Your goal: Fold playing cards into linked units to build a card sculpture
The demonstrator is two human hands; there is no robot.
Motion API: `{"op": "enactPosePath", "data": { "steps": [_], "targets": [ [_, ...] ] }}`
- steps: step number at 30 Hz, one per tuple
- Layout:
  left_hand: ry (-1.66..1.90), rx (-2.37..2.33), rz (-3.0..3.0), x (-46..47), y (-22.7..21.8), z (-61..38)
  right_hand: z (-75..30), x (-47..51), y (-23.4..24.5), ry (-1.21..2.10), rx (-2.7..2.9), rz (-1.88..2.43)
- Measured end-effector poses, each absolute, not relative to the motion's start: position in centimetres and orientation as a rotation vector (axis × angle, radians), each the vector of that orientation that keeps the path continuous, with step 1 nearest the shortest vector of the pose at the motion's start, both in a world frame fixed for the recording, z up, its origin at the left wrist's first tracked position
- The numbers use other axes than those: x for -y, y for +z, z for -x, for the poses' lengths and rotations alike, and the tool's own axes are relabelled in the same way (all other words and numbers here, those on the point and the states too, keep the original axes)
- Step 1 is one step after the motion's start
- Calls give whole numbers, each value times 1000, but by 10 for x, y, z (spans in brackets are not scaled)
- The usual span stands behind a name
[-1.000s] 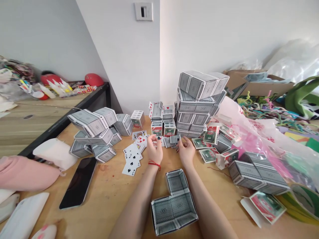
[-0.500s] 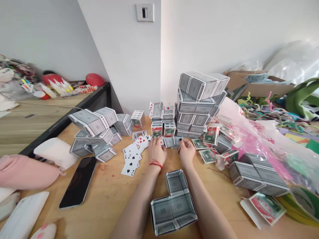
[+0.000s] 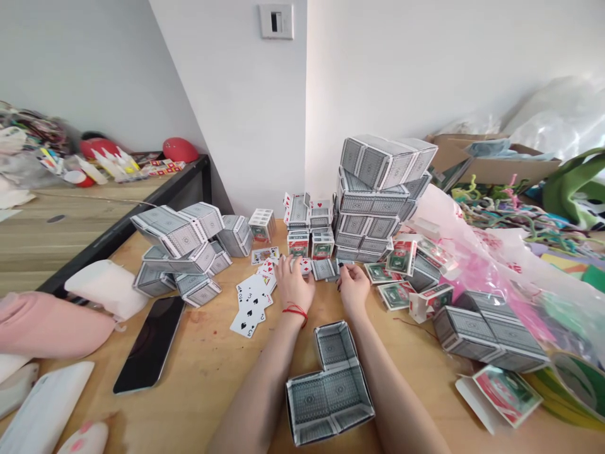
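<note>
My left hand [image 3: 293, 284], with a red string at the wrist, lies over loose playing cards on the wooden table [image 3: 208, 378], fingers spread flat. My right hand [image 3: 353, 284] is beside it, fingertips pinched on the edge of a small pile of face-down grey-backed cards [image 3: 325, 269]. A fan of face-up spade and heart cards [image 3: 253, 296] lies left of my left hand. Between my forearms sits an L-shaped block built of folded cards [image 3: 328, 384].
A tall stack of card blocks [image 3: 378, 195] stands against the wall, with small card cubes [image 3: 307, 233] beside it and another heap [image 3: 179, 246] at left. A black phone [image 3: 151, 343] lies at left. Card boxes [image 3: 406, 277], pink plastic and craft clutter fill the right.
My left hand has moved forward and flattened onto the cards. My right hand has barely shifted. The view has drifted slightly.
</note>
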State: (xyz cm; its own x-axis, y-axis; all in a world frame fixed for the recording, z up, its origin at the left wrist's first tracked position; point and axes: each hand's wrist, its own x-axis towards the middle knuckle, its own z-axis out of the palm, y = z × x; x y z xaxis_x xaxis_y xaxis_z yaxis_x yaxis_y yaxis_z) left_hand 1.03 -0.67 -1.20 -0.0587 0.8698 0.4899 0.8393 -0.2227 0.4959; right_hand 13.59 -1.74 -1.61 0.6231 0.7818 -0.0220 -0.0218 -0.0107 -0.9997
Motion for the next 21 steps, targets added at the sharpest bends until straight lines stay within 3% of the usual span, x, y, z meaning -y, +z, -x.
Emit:
{"op": "enactPosePath", "data": {
  "steps": [8,15,21],
  "targets": [
    [991,-2326,-1907,-2,-14,0,-136,16,-18,734,678,1455],
    [919,-2168,-2013,-11,-19,11,-136,17,-17,751,637,1418],
    [1010,-2057,-2077,-12,-22,12,-144,15,-22,520,432,1375]
  ]
}}
